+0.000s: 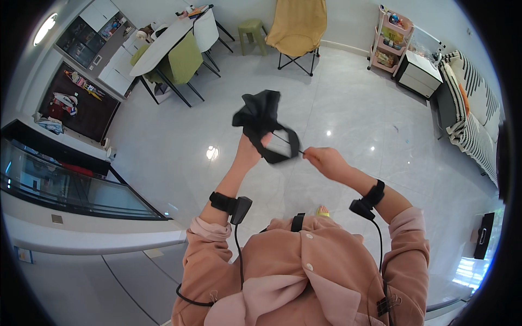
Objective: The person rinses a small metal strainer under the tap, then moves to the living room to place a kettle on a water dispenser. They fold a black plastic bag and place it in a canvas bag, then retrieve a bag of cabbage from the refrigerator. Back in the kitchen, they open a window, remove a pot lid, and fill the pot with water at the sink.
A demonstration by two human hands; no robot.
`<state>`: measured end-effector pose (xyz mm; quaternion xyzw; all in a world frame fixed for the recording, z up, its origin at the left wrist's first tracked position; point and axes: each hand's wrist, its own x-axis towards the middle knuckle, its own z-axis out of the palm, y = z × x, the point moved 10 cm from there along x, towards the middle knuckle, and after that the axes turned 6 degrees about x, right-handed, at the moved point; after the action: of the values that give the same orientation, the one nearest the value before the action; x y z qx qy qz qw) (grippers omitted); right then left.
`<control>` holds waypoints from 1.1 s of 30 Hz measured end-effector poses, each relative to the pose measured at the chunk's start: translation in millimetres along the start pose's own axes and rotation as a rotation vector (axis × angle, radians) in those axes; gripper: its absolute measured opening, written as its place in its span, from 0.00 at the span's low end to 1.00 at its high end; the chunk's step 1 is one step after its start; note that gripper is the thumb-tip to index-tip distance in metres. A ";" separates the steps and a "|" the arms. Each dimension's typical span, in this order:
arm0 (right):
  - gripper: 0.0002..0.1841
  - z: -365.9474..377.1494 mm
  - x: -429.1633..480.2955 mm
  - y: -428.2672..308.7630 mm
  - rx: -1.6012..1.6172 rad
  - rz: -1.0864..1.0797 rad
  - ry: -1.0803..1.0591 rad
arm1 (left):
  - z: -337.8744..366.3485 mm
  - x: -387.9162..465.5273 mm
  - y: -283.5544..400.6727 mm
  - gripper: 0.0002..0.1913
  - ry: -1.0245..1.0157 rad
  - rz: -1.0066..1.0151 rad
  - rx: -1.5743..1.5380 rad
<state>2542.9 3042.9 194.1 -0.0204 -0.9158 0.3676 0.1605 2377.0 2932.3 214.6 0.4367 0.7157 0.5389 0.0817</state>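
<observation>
A black fabric bag, crumpled and slightly blurred, hangs above the tiled floor in front of me. My left hand holds it from below, with its fingers partly hidden by the cloth. A wide black strap loops out from the bag towards the right. Between the fingertips of my right hand a thin black cord is pinched; it runs back through the loop to the bag. Both forearms wear black bands with small wired devices.
At the back left stand a white table, a green chair and a white chair. A green stool and a tan folding chair are at the wall. To the right are a pink trolley, a cabinet and a sofa.
</observation>
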 end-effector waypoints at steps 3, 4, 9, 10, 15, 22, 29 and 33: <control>0.02 -5.1 -4.3 -56.4 -0.305 -0.265 -0.012 | 16.5 -17.5 -55.4 0.27 -0.228 -0.454 0.140; 0.03 -12.6 -3.9 -67.4 -0.374 -0.324 -0.009 | 21.1 -22.7 -53.8 0.30 -0.290 -0.426 0.192; 0.05 -27.1 28.5 -82.6 -0.482 -0.495 -0.047 | 58.5 -51.6 -28.9 0.21 -0.761 -0.199 0.736; 0.05 -28.5 37.0 -79.4 -0.439 -0.508 -0.046 | 59.4 -55.3 -21.3 0.19 -0.810 -0.160 0.812; 0.06 -16.3 62.2 -26.9 0.029 -0.197 -0.203 | 45.9 -61.3 37.0 0.13 -0.823 0.128 0.720; 0.10 58.4 56.1 -15.7 0.907 0.242 -0.262 | -25.1 -36.3 24.0 0.16 -0.248 -0.077 0.121; 0.07 88.8 87.9 -29.8 -0.156 0.174 -0.015 | -47.0 -26.1 -60.3 0.23 0.086 -0.359 0.139; 0.04 119.5 101.5 -48.0 -0.545 -0.206 -0.110 | -22.8 -19.7 -85.8 0.20 -0.418 -0.401 0.626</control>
<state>2413.7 2944.1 174.0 0.0501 -0.9853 0.0905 0.1357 2329.4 2899.1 144.6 0.3924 0.8836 0.1687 0.1919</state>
